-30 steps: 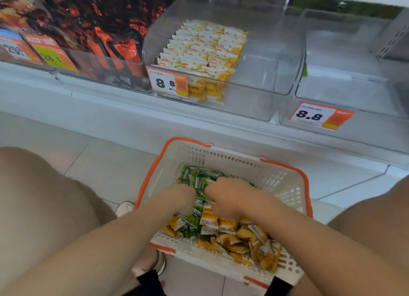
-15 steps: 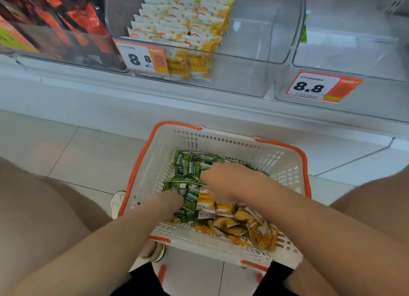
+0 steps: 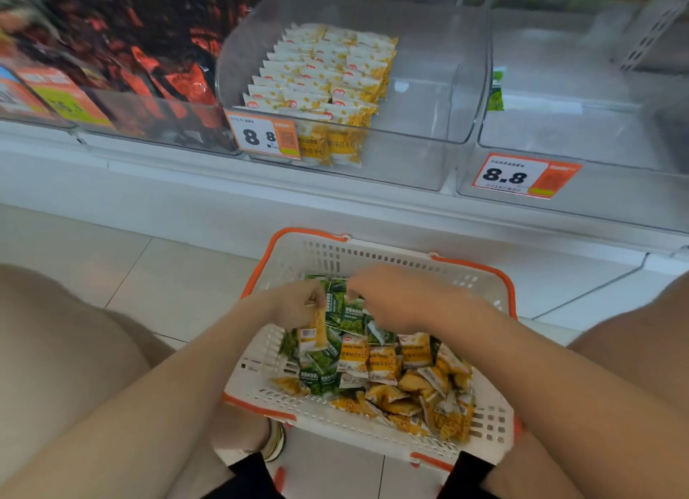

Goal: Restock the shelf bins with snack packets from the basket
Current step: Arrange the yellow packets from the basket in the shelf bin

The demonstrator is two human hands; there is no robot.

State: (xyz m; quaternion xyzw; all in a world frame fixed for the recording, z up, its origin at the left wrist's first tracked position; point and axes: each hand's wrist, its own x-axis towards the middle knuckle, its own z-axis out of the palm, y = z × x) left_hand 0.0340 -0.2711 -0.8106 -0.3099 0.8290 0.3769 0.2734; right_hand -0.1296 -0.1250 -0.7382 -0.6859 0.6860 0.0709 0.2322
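A white basket with an orange rim (image 3: 376,252) stands on the floor between my knees, holding several green packets (image 3: 320,368) and several yellow packets (image 3: 414,353). My left hand (image 3: 294,304) grips a yellow packet (image 3: 313,336) that hangs down from it, together with green ones. My right hand (image 3: 395,297) is curled over a bunch of green packets (image 3: 345,312) in the basket's middle. Above, the middle clear shelf bin (image 3: 428,99) holds rows of yellow packets (image 3: 324,73) on its left side. The right bin (image 3: 581,133) has one green packet (image 3: 497,92) at its left wall.
A bin of dark red and black packets (image 3: 149,51) sits at the left. Orange price tags marked 8.8 (image 3: 522,176) hang on the bin fronts. My bare knees flank the basket over a pale tiled floor (image 3: 179,274).
Both hands have lifted a little out of the pile with packets in them; a yellow packet now dangles from the left hand. The camera has tilted up, showing more of the shelf.
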